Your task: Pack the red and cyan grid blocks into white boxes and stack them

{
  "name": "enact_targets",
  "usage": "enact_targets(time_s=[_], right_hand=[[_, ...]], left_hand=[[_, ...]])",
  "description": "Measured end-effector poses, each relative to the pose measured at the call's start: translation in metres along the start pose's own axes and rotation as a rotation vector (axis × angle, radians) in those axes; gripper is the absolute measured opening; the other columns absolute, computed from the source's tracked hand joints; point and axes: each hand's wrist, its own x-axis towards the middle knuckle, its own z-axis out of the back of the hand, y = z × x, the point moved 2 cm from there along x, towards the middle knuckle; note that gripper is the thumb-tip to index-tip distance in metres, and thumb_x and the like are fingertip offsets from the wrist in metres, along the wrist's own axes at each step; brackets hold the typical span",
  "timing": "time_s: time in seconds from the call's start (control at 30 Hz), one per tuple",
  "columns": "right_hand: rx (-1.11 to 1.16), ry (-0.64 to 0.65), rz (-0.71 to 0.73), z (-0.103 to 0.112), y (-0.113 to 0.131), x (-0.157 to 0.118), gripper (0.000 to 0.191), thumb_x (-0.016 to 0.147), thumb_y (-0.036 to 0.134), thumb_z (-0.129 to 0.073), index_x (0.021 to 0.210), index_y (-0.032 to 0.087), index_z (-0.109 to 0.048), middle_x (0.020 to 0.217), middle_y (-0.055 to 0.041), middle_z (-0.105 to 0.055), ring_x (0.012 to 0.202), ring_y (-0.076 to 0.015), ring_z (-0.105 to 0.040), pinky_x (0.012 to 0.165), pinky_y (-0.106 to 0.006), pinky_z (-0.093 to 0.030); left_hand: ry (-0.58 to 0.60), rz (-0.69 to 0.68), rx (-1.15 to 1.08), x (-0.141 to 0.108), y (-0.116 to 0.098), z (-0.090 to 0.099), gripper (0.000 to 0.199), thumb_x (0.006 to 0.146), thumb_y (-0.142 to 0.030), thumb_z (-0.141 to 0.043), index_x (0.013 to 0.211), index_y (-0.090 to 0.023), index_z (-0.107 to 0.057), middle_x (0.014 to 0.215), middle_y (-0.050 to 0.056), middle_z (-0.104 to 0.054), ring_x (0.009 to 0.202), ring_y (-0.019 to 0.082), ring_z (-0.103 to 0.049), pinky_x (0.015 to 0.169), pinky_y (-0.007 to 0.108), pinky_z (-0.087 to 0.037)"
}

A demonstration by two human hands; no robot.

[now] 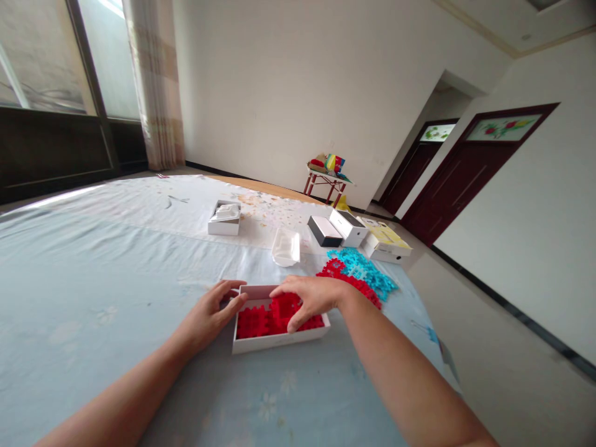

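A shallow white box (279, 341) sits on the cloth in front of me, with red interlocking plastic pieces (254, 321) inside. At its left end, my left hand (216, 313) curls around the back left corner, thumb on the rim. A bit of red shows behind those fingers; I cannot make out what it is. My right hand (311, 298) reaches over the box from the right, fingers and thumb around a red piece (285, 308) on top of the others. Just behind the right wrist lies a loose pile of more red pieces (367, 290).
Blue interlocking pieces (361, 267) lie beside the red pile. Behind are a white plastic tray (285, 247), an open white box (224, 226), a black-sided box (325, 232), a white box (349, 230) and a yellow-topped box (386, 242). The tablecloth (116, 298) has wrinkles.
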Motion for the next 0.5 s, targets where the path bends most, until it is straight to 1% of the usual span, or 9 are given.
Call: enact_targets(time_s=[0.07, 0.13, 0.27, 0.37, 0.5], right_hand=[[0.02, 0.007, 0.006, 0.001, 0.0, -0.003, 0.074, 0.055, 0.045, -0.074, 0.123, 0.028, -0.049, 0.121, -0.0039, -0.052, 0.108, -0.0217, -0.051, 0.091, -0.03, -0.04], [0.048, 0.02, 0.024, 0.002, 0.0, -0.006, 0.072, 0.061, 0.044, -0.071, 0.125, 0.026, -0.047, 0.125, -0.0042, -0.051, 0.112, -0.0208, -0.049, 0.092, -0.028, -0.039], [0.126, 0.01, 0.05, 0.0, -0.002, -0.012, 0.06, 0.072, 0.03, -0.063, 0.128, 0.021, -0.044, 0.124, -0.0057, -0.054, 0.109, -0.0178, -0.053, 0.09, -0.026, -0.042], [0.12, -0.049, 0.028, -0.005, -0.003, -0.013, 0.057, 0.072, 0.024, -0.061, 0.127, 0.02, -0.046, 0.12, -0.0064, -0.057, 0.105, -0.0178, -0.056, 0.088, -0.028, -0.044], [0.03, -0.135, 0.002, -0.013, 0.0, -0.013, 0.053, 0.071, 0.024, -0.061, 0.123, 0.022, -0.05, 0.116, -0.0054, -0.06, 0.101, -0.0194, -0.058, 0.087, -0.029, -0.045]], left_hand=[[-0.002, 0.001, -0.001, 0.0, 0.0, 0.0, 0.042, 0.078, -0.05, -0.045, 0.105, -0.019, -0.056, 0.093, 0.005, -0.061, 0.088, 0.02, -0.057, 0.079, 0.029, -0.044], [0.001, -0.003, -0.002, 0.0, -0.001, 0.0, 0.041, 0.078, -0.049, -0.045, 0.104, -0.02, -0.056, 0.094, 0.005, -0.061, 0.088, 0.019, -0.058, 0.079, 0.029, -0.044], [0.011, -0.003, -0.003, 0.001, 0.0, 0.0, 0.042, 0.079, -0.049, -0.044, 0.105, -0.019, -0.056, 0.095, 0.005, -0.061, 0.089, 0.02, -0.057, 0.081, 0.03, -0.044], [0.018, 0.001, 0.005, 0.0, 0.001, 0.0, 0.042, 0.079, -0.05, -0.044, 0.106, -0.019, -0.055, 0.096, 0.005, -0.06, 0.09, 0.019, -0.057, 0.081, 0.03, -0.043], [0.019, 0.002, 0.02, 0.0, 0.0, 0.001, 0.041, 0.079, -0.05, -0.045, 0.105, -0.02, -0.056, 0.094, 0.005, -0.061, 0.088, 0.019, -0.058, 0.08, 0.029, -0.044]])
